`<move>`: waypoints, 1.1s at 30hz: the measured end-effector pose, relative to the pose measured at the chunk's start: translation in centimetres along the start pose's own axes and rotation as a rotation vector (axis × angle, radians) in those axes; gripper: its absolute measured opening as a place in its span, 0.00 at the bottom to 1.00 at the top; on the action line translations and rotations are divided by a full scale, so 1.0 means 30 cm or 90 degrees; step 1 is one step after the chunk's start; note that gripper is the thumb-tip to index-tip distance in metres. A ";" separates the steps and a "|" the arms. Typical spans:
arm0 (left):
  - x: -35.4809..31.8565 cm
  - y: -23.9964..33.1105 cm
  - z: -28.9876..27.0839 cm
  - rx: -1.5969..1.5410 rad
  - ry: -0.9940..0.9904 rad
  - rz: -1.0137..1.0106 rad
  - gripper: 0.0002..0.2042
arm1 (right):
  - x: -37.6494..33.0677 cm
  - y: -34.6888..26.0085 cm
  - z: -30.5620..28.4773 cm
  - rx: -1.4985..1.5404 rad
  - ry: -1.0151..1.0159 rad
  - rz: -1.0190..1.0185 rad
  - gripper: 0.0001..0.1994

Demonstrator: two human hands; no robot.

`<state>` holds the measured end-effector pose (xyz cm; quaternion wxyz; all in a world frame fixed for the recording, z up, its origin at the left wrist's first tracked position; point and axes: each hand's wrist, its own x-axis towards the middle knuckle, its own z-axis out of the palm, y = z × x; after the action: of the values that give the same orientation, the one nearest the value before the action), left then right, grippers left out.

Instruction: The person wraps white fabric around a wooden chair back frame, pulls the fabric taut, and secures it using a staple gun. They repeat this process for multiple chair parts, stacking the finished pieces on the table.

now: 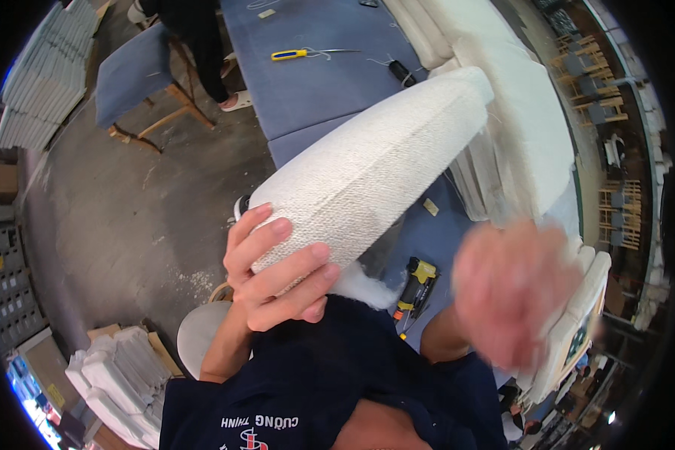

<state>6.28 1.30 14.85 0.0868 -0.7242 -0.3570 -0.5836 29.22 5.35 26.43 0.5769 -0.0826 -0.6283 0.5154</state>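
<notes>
My left hand is wrapped round the near end of a long cushion covered in white, coarsely woven fabric. A seam runs along the cushion, which slants up and away to the right over a blue-grey padded table. White fluffy stuffing shows below its near end. To the right of the cushion is my right hand, raised and smeared by motion; its fingers and anything in them cannot be made out. Between the hands, a yellow-and-black tool lies on the table.
Farther along the table lie a yellow-handled tool with a thin metal shaft and a black spool-like object. White cushions pile up along the right. A blue-seated stool and another person's leg are at far left.
</notes>
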 end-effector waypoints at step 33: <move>-0.032 -0.010 -0.011 0.017 -0.011 -0.045 0.12 | -0.487 0.383 -0.277 -0.910 0.146 0.145 0.10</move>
<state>5.77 0.93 14.01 0.0726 -0.7149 -0.3911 -0.5750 35.00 4.94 6.91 0.3869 -0.5570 -0.7345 0.0241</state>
